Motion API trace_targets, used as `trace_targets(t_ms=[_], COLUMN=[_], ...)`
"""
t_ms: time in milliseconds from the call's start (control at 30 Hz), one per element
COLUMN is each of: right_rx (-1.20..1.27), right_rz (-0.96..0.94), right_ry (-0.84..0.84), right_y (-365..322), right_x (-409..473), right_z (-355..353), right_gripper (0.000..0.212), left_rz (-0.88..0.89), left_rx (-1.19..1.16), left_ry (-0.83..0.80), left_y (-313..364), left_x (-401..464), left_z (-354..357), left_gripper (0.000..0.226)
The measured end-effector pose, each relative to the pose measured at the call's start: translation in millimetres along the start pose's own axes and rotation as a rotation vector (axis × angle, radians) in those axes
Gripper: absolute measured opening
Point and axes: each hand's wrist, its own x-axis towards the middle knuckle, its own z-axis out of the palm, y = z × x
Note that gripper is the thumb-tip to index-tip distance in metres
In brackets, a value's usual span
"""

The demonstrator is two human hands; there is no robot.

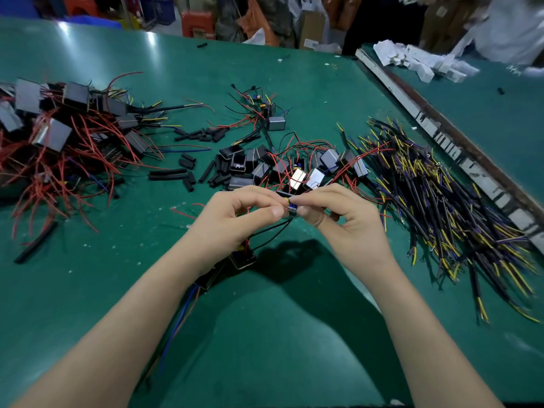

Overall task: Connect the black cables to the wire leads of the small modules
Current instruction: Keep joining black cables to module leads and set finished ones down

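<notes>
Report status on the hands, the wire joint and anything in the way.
Left hand and right hand both pinching the wire joint. Module dangling below on thin black leads. Nothing blocking the hands.

Both bare forearms are extended forward from the lower corners of the view and are angled inward, so that the hands are brought together above the worktop (88, 290). The left hand (235, 213) is held palm-inward, fingers curled, with thumb and forefinger pinched at the tips. The right hand (338, 210) is mirrored opposite it, fingers curled, thumb and forefinger pinched likewise. The fingertips (276, 212) of the two hands are set nearly touching, with small wire ends (290, 205) held between them. Both wrists are kept raised off the worktop. The remaining fingers of each hand are tucked loosely toward the palm.
</notes>
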Motion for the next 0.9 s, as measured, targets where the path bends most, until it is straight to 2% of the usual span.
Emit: trace_targets(t_ms=[200, 267, 400, 500, 667, 767, 900], right_rx=[0.1, 0.019, -0.282, -0.421, -0.525, -0.505, -0.488], right_rz=[0.165, 0.082, -0.254, -0.432, -0.445, -0.433, -0.425], right_ry=[0.042, 0.103, 0.339, 0.391, 0.336, 0.349, 0.369], right_y=[-5, -4, -1, 1, 3, 3, 1], right_x=[-2, -2, -5, -9, -7, -8, -7], right_z=[-1, -2, 3, 9, 16, 17, 16], right_gripper=[0.014, 0.012, 0.013, 0.012, 0.007, 0.007, 0.014], left_rz=[-0.024, -0.02, -0.04, -0.052, -0.081, -0.075, -0.161], left_rx=[-0.039, -0.048, -0.152, -0.202, -0.284, -0.287, -0.281], left_ry=[0.012, 0.013, 0.017, 0.015, -0.03, -0.06, -0.054], left_y=[1, 0, 1, 1, 1, 3, 4], left_x=[0, 1, 2, 3, 5, 3, 3], left_z=[0, 0, -3, -3, -2, -1, -1], left_gripper=[0.008, 0.01, 0.014, 0.017, 0.019, 0.014, 0.017])
